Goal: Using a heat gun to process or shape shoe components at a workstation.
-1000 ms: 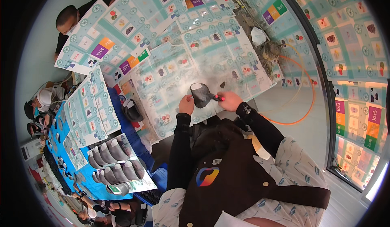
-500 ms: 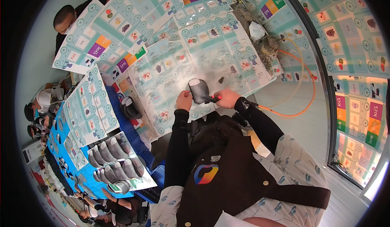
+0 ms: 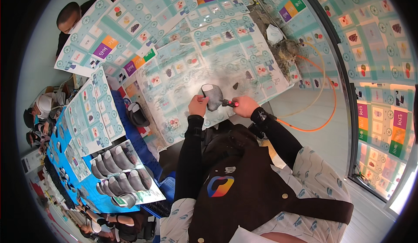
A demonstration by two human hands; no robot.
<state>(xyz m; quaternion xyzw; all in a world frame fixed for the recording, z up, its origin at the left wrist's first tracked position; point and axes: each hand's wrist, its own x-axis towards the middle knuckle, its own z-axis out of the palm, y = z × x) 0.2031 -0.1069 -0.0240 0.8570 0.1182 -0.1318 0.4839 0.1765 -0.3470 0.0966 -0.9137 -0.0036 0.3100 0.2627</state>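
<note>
Over the near part of the paper-covered table, my left hand [image 3: 198, 105] is closed on a dark grey moulded piece [image 3: 213, 97]. The piece is rounded like a shoe toe and has a pale patch at its upper end; my thumb presses its left edge. To the right, my right hand [image 3: 246, 107] is closed round a small black spray tool [image 3: 227, 103] with red ends. Its tip points at the side of the grey piece, close to it; I cannot tell if they touch. A small dark chip [image 3: 235, 86] lies on the paper beyond.
An orange hose [image 3: 333, 108] loops from the wall to near my right wrist. Left of the table, a board [image 3: 153, 195] holds several similar grey pieces, and another dark piece [image 3: 137, 114] lies nearer. Printed sheets [image 3: 102, 108] stand at the left. Other people are there, one beyond the sheets.
The grey piece has turned in my left hand, and my left thumb now lies further over its edge. My right hand has shifted slightly right, with the tool's red end showing more.
</note>
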